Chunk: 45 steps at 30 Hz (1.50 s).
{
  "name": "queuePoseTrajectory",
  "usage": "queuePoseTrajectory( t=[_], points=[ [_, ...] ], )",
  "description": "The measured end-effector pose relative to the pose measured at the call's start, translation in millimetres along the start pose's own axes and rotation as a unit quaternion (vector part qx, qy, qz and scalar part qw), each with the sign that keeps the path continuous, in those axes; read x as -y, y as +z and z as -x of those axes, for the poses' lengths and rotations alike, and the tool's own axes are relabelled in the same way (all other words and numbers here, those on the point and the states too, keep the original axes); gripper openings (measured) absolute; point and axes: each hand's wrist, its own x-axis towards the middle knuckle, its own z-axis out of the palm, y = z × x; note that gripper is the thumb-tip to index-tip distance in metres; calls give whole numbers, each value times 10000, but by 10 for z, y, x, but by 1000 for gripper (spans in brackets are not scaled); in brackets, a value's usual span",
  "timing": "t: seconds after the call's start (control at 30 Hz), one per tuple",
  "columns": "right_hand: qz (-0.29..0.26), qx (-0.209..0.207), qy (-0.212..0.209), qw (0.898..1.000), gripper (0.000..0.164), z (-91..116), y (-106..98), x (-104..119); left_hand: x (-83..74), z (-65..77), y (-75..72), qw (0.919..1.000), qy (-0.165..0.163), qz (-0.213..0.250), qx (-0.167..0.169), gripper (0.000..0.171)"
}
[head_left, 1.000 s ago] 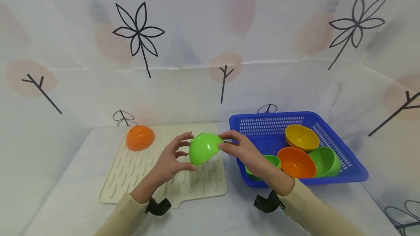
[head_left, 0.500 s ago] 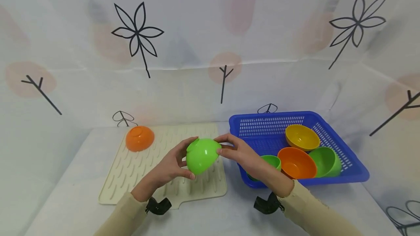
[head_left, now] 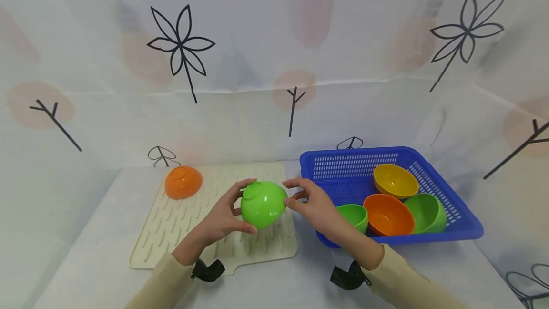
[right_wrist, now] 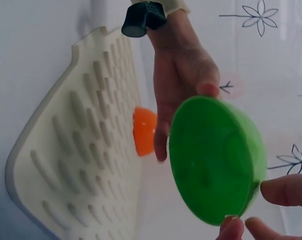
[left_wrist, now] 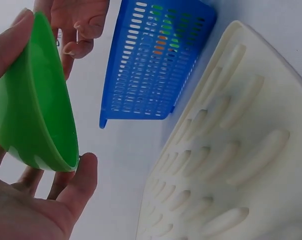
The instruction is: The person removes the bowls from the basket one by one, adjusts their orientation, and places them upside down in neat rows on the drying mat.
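Observation:
Above the ribbed cream drying mat [head_left: 171, 232], a green bowl [head_left: 263, 204] is held tilted, its base ring toward the upper left and its opening turned down and away. My left hand [head_left: 220, 218] grips it from the left, thumb at the lower rim and fingers over the upper side. At the bowl's right edge is my right hand [head_left: 315, 206], thumb tip and fingertips pinching near the rim. The right wrist view shows the smooth inside of the bowl [right_wrist: 211, 155], with my right thumb [right_wrist: 231, 227] at its edge.
An upside-down orange bowl [head_left: 183, 182] sits at the mat's back left corner. To the right, a blue plastic basket [head_left: 339, 187] holds a yellow bowl [head_left: 394, 180], an orange bowl [head_left: 388, 213] and two green bowls. A patterned cloth [head_left: 240, 123] hangs behind.
The green bowl has come slightly lower and been turned, so its base ring faces more toward me. The right fingers have shifted along its edge, the index finger now lifted slightly off.

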Motion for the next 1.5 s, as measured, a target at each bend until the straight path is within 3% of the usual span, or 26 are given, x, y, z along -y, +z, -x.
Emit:
queuePoseTrajectory(
  t=[0.23,0.47,0.87,1.0,1.23,1.5],
  points=[
    [149,-261,-250,9992,43,75,104,26,6,-3,24,9995,-43,-252,-177,103],
    [-176,-342,-667,9970,47,113,246,12,26,6,35,9963,119,-729,-441,103],
    [-119,-684,-771,9946,57,82,490,-51,93,5,26,9868,380,-1386,-754,101],
    [-264,-819,-798,9931,54,40,562,-64,114,-2,1,9859,328,-1438,-792,100],
    [-603,-898,-723,9915,52,-29,660,-111,166,4,-79,9904,48,-1108,-831,95],
    [-966,-1106,-554,9876,50,-170,784,-188,222,-44,-134,9846,-155,-1274,-1188,91]
  ],
)
